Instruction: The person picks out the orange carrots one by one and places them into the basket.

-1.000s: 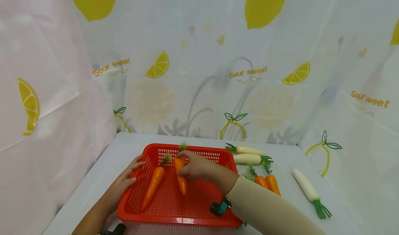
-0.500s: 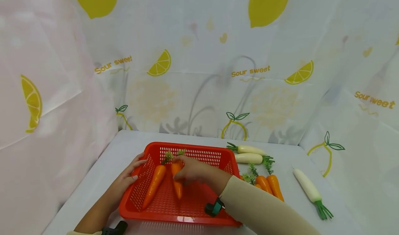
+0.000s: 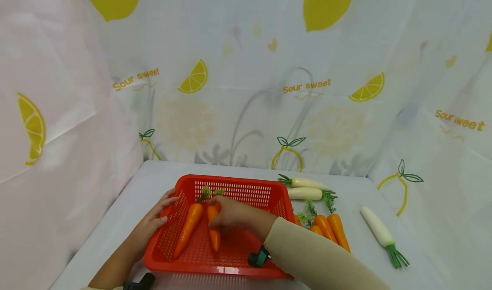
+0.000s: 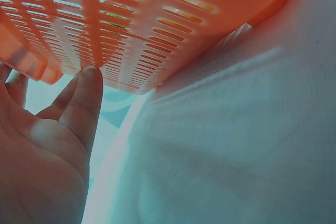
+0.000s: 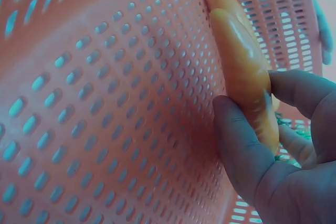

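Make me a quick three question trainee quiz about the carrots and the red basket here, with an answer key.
1. True or false: the left hand holds a carrot.
2. How many carrots lie inside the red basket?
3. Which vegetable lies alone at the far right of the table? A white radish, B carrot, C lemon.

Key
1. False: it rests on the basket's left wall.
2. Two: the loose carrot and the held carrot in the right hand.
3. A, the lone radish.

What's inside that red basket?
Two orange carrots lie in the red basket: one carrot free, the other carrot gripped by the right hand, which covers its top.
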`<state>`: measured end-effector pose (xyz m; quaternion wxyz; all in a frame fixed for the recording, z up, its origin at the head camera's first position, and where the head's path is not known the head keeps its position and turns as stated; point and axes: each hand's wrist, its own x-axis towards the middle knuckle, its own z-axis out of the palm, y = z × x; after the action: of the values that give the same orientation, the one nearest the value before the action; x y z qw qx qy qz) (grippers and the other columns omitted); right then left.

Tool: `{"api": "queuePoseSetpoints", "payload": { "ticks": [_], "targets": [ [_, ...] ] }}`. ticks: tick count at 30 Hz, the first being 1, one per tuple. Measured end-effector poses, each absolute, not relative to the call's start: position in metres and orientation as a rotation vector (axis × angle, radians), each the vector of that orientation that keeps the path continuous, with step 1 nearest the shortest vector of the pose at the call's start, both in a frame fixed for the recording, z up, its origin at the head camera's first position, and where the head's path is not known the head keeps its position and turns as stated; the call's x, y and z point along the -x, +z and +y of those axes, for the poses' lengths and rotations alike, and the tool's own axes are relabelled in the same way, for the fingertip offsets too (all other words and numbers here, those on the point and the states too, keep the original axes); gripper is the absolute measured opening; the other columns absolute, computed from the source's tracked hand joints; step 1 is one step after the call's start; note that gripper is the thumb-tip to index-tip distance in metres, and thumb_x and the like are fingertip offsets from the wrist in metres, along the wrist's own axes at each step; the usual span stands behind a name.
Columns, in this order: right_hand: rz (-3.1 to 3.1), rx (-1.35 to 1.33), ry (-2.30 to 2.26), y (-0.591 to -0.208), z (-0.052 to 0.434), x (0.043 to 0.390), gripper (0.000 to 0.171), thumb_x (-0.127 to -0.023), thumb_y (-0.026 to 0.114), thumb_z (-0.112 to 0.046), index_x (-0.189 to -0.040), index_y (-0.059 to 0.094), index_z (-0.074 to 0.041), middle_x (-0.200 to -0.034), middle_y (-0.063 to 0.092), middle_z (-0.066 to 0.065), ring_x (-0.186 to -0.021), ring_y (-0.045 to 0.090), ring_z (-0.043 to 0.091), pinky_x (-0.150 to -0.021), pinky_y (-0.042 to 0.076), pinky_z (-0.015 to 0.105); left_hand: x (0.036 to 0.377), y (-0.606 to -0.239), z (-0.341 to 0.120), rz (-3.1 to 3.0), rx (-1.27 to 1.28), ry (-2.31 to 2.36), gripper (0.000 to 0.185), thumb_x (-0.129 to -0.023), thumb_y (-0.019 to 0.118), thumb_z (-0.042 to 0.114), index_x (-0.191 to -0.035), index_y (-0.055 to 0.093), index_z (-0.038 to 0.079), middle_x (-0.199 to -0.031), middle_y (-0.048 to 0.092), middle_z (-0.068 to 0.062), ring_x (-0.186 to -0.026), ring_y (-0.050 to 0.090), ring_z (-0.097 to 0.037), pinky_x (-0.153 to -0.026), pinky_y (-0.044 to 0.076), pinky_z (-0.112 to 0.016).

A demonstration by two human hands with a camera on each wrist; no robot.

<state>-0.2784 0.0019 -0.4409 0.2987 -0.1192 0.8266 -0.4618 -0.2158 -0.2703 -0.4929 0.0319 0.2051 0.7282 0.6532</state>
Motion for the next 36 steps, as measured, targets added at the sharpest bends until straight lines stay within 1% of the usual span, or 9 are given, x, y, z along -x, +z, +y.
{"api": "queuePoseSetpoints", "payload": {
  "ticks": [3,5,8,11,15,22,25,30,36],
  "targets": [
    [2.193,0.346,-1.215,-0.4398,-0.0006,0.2796,0.061,-0.087,0.083,-0.005,-0.141,0.057,-0.018,-0.111,0.056,0.011,-0.093,0.061,0.028,-0.074,0.064,0.045,0.2171,-0.4938,-0.2706,2.237,-0.67,2.024,0.052,-0.108,0.039,0.011,-0.159,0.035,-0.001,-0.177,0.001,-0.006,-0.16,0.002,-0.012,-0.106,0.042,-0.016],
    [2.186,0.354,-1.214,-0.4404,-0.0015,0.2803,0.061,-0.088,0.083,-0.006,-0.141,0.057,-0.019,-0.111,0.056,0.011,-0.093,0.061,0.028,-0.074,0.064,0.044,0.2182,-0.4949,-0.2702,2.228,-0.696,2.033,0.052,-0.108,0.039,0.01,-0.158,0.034,-0.002,-0.177,0.002,-0.007,-0.154,0.01,0.004,-0.107,0.041,-0.015],
    [2.17,0.336,-1.215,-0.4417,-0.0019,0.2816,0.06,-0.087,0.083,-0.005,-0.139,0.057,-0.02,-0.111,0.055,0.012,-0.093,0.062,0.029,-0.074,0.064,0.045,0.2191,-0.4962,-0.2689,2.202,-0.703,2.042,0.053,-0.108,0.039,0.01,-0.158,0.033,-0.002,-0.177,0.0,-0.006,-0.145,0.016,0.016,-0.107,0.043,-0.016],
    [2.145,0.313,-1.214,-0.4435,-0.0021,0.2832,0.061,-0.087,0.083,-0.003,-0.138,0.057,-0.023,-0.112,0.056,0.013,-0.089,0.065,0.029,-0.073,0.064,0.043,0.2193,-0.4958,-0.2687,2.22,-0.668,2.028,0.053,-0.107,0.04,0.011,-0.159,0.033,0.0,-0.177,-0.001,-0.007,-0.155,0.01,0.001,-0.106,0.044,-0.017],
    [2.114,0.314,-1.228,-0.4433,-0.0044,0.2833,0.062,-0.087,0.082,0.0,-0.138,0.057,-0.024,-0.115,0.057,0.012,-0.085,0.068,0.028,-0.071,0.064,0.042,0.2185,-0.4935,-0.27,2.252,-0.639,2.009,0.054,-0.107,0.042,0.012,-0.159,0.034,0.001,-0.177,-0.001,-0.009,-0.162,-0.002,-0.028,-0.105,0.043,-0.016],
    [2.194,0.339,-1.17,-0.4418,-0.008,0.2793,0.06,-0.086,0.082,-0.001,-0.137,0.059,-0.023,-0.117,0.059,0.01,-0.095,0.063,0.027,-0.075,0.063,0.041,0.2162,-0.4931,-0.2697,2.222,-0.638,2.021,0.054,-0.107,0.042,0.012,-0.159,0.034,0.0,-0.177,-0.002,-0.01,-0.157,-0.014,-0.048,-0.105,0.044,-0.016],
    [2.206,0.352,-1.161,-0.4433,-0.0082,0.2786,0.06,-0.086,0.083,-0.001,-0.136,0.06,-0.023,-0.117,0.058,0.009,-0.098,0.062,0.027,-0.076,0.063,0.041,0.2154,-0.4946,-0.2699,2.198,-0.63,2.029,0.054,-0.108,0.041,0.012,-0.159,0.033,-0.001,-0.176,-0.003,-0.01,-0.158,-0.014,-0.044,-0.105,0.044,-0.017],
    [2.176,0.364,-1.192,-0.4463,-0.0074,0.28,0.06,-0.085,0.083,0.0,-0.136,0.06,-0.023,-0.117,0.058,0.009,-0.099,0.061,0.026,-0.077,0.064,0.042,0.2153,-0.496,-0.2708,2.215,-0.622,2.018,0.053,-0.108,0.041,0.013,-0.159,0.033,0.0,-0.177,-0.003,-0.01,-0.161,-0.003,-0.023,-0.105,0.044,-0.017],
    [2.14,0.363,-1.238,-0.4433,-0.0067,0.2813,0.06,-0.085,0.082,0.001,-0.138,0.061,-0.021,-0.114,0.059,0.01,-0.09,0.063,0.026,-0.075,0.064,0.042,0.2161,-0.495,-0.2708,2.214,-0.645,2.021,0.053,-0.109,0.04,0.014,-0.16,0.032,0.0,-0.176,-0.004,-0.01,-0.158,0.004,-0.007,-0.105,0.044,-0.018]
  ]
}}
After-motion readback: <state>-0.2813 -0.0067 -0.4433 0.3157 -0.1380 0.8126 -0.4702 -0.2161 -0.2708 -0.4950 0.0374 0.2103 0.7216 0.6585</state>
